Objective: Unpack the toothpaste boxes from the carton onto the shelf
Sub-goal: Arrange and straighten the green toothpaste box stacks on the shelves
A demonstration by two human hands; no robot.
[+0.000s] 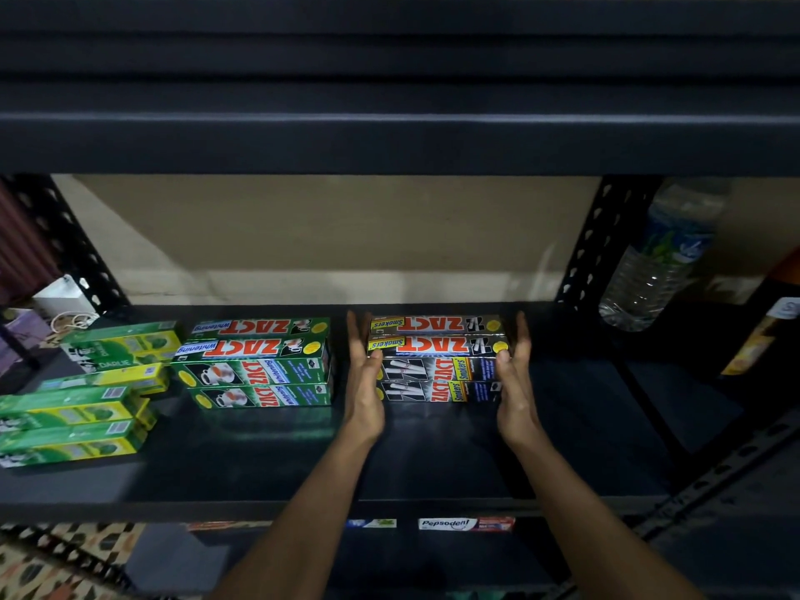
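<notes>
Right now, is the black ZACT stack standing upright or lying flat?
Lying flat: the black ZACT stack rests lengthwise on the shelf, two layers high.

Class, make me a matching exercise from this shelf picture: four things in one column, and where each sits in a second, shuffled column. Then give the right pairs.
Things
1. black toothpaste boxes
2. dark green toothpaste boxes
3. light green and yellow toothpaste boxes
4. water bottle

Places
A. far left of the shelf
B. past the right-hand post
C. between the left hand and the right hand
D. just left of the left hand

Pairs: 1-C, 2-D, 3-A, 4-B
</notes>
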